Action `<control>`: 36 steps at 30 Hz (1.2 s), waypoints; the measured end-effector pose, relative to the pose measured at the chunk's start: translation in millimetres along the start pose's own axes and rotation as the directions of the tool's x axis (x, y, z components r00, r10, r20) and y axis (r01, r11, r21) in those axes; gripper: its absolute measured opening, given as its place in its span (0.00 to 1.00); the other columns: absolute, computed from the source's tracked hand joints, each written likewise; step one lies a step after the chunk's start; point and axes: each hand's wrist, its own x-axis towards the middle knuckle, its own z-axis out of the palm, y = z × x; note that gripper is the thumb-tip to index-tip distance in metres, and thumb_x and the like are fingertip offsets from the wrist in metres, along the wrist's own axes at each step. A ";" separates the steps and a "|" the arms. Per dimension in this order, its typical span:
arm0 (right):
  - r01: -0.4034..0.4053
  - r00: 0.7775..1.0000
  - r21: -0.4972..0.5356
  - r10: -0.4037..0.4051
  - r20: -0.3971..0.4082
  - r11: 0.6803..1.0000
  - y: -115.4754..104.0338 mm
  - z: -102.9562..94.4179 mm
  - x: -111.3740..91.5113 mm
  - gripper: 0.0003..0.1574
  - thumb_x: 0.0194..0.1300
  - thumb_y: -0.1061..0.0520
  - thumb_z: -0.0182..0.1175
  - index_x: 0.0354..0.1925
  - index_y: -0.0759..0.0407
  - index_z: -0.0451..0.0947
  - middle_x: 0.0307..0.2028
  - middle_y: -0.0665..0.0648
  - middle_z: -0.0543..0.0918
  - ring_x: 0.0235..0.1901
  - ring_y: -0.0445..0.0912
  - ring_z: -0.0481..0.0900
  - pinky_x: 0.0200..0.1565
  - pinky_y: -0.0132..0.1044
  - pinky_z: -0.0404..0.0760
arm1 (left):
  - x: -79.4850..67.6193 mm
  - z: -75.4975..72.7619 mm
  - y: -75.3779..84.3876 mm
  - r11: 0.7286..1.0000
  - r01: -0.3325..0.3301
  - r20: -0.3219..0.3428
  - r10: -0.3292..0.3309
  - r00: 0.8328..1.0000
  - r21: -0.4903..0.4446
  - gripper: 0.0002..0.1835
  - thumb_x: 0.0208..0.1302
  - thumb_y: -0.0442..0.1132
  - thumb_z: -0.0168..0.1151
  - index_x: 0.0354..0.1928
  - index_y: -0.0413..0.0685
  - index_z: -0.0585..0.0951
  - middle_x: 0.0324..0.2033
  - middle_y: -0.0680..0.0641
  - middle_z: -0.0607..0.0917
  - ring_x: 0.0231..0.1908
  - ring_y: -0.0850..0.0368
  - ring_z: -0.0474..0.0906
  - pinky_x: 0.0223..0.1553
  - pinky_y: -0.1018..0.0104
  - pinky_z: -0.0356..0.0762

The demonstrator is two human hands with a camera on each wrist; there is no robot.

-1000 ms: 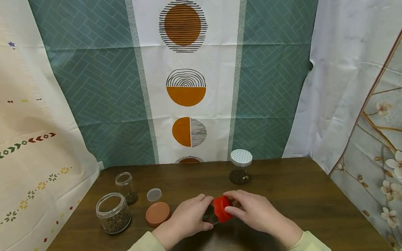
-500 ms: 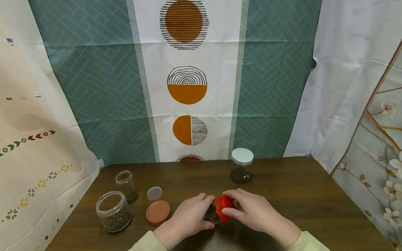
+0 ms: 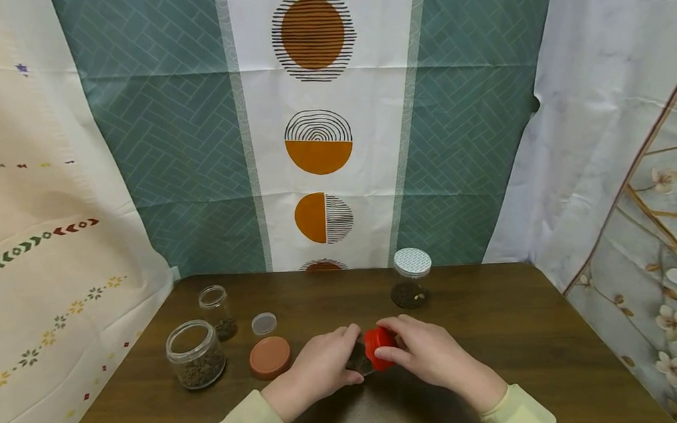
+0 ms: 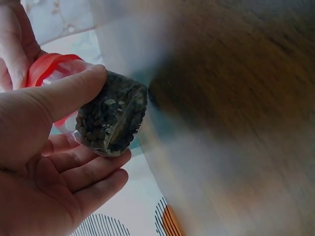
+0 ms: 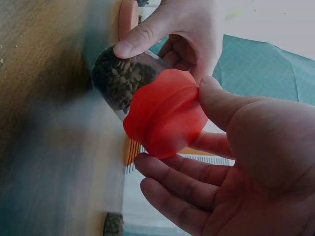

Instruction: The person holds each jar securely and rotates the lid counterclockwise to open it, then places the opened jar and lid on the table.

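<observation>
Tilted on its side between both hands is a clear jar (image 4: 113,115) partly filled with small brown pellets. My left hand (image 3: 318,368) grips the jar's body, thumb on one side and fingers on the other. A red lid (image 5: 165,118) with a wavy edge covers the jar's mouth. My right hand (image 3: 426,355) holds this lid between thumb and fingers. In the right wrist view, a raised ridge runs across the lid's top. The jar's base points left and down, near the table.
On the left of the wooden table (image 3: 507,338) stand a wide lidless jar (image 3: 198,368) and a narrower one (image 3: 217,314), both with brown contents. Beside them lie an orange-brown lid (image 3: 269,357) and a small clear lid (image 3: 264,323). A white-topped jar (image 3: 412,277) stands at the back.
The head view has shifted slightly, so the table items appear a little farther right. Both hands keep their holds on the jar and its red lid, with only slight movement.
</observation>
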 end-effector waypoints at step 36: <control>0.098 0.995 -0.043 -0.098 0.003 0.994 -4.5 -3.2 0.1 0.34 0.70 0.45 0.78 0.68 0.56 0.82 0.52 0.50 0.86 0.44 0.46 0.86 0.47 0.48 0.86 | -2.3 10.2 -1.6 0.999 0.002 -0.032 -0.001 0.999 0.033 0.34 0.56 0.49 0.90 0.56 0.47 0.77 0.43 0.49 0.87 0.35 0.59 0.84 0.41 0.59 0.87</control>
